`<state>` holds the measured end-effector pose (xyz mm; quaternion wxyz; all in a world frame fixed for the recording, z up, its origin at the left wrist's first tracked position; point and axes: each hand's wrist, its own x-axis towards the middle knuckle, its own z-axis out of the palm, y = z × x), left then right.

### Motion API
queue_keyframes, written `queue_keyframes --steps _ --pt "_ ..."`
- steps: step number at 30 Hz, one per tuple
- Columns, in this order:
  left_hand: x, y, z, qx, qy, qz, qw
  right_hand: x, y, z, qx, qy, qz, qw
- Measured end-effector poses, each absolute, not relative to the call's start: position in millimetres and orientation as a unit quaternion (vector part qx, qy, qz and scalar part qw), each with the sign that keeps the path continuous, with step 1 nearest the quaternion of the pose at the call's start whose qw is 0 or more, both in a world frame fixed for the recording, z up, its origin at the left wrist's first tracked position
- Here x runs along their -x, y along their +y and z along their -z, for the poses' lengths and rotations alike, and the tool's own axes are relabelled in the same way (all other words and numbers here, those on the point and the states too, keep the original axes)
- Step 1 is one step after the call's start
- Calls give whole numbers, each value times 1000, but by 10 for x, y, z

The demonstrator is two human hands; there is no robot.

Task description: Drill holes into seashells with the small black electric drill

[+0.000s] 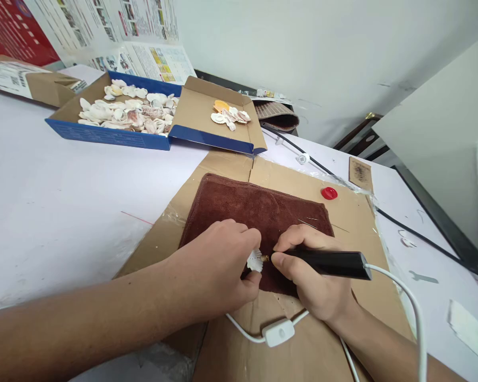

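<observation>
My left hand point(219, 265) is closed in a pinch on a small white seashell point(255, 260), held against a brown towel point(255, 207). My right hand point(310, 281) grips a black pen-shaped electric tool point(330, 262) like a pencil. The tool's tip touches the shell's right side. A white cord runs from the tool's back end round to an inline switch point(278, 332) lying on the flattened cardboard point(310, 350) under the towel.
A blue-edged open box point(115, 135) holds several seashells; its flap point(207, 114) carries a few more. A red cap point(329, 193) lies on the cardboard. A black cable point(406, 228) crosses the white table at right. A cardboard box point(27, 79) sits at far left.
</observation>
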<state>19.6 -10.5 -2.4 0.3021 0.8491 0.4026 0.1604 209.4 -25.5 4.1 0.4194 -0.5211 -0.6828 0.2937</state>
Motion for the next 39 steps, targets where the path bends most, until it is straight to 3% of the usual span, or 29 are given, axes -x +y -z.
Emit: queue_keyframes --steps 39 --pt "-218 -112 1 -853 409 -135 294 -2076 -245 -46 515 -685 -294 423"
